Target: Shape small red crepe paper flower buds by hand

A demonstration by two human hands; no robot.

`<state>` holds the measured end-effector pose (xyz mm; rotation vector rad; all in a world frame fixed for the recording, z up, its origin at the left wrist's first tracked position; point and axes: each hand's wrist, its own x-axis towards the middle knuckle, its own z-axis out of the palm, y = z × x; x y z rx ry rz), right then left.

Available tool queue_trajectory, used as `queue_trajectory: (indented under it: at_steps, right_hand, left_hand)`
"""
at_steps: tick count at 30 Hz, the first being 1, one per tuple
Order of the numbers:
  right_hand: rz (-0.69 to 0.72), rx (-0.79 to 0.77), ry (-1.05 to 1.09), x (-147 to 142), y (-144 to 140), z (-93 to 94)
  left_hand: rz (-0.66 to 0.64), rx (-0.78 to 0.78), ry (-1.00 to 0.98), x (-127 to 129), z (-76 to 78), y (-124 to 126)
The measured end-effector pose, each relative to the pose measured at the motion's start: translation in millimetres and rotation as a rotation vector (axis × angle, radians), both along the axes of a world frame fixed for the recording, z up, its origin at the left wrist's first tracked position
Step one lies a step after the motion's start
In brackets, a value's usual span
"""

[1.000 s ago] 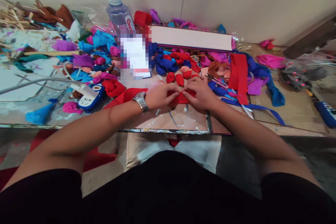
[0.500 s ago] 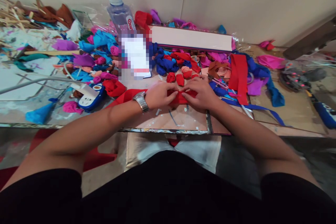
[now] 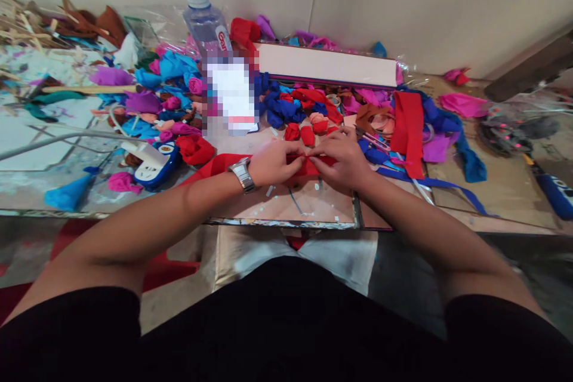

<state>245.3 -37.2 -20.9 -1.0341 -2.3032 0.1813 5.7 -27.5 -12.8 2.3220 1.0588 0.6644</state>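
Both hands, left hand [image 3: 273, 162] and right hand [image 3: 341, 159], are pinching a red fabric strip [image 3: 215, 164] in a closed grip, seemingly folding it, low on the cluttered surface [image 3: 277, 203] beside small red rolls [image 3: 306, 133].

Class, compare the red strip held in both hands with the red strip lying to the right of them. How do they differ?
The held red strip runs sideways, pinched by the left hand and right hand; the loose red strip runs away from the viewer, untouched. The held one is bunched; the loose one lies flat. Both are red.
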Motion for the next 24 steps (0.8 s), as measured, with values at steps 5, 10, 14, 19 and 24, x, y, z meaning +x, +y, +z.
queue_trajectory:
  at_steps: [5,10,14,19,24]
  right_hand:
    - [0.027,0.048,-0.002,1.0,0.4,0.1]
    - [0.053,0.061,-0.022,1.6,0.1,0.8]
    - [0.051,0.046,-0.013,2.4,0.3,-1.0]
    - [0.048,0.026,-0.004,2.4,-0.6,-0.4]
    - [0.021,0.04,-0.018,1.2,-0.7,0.2]
  left_hand:
    - [-0.006,-0.086,-0.091,0.5,-3.0,2.3]
    - [-0.032,-0.171,-0.173,1.1,-5.9,4.7]
    - [-0.049,-0.221,-0.197,1.4,-4.1,5.0]
    - [-0.028,-0.218,-0.208,3.0,-2.2,4.5]
    - [-0.036,-0.221,-0.226,3.0,-4.2,4.7]
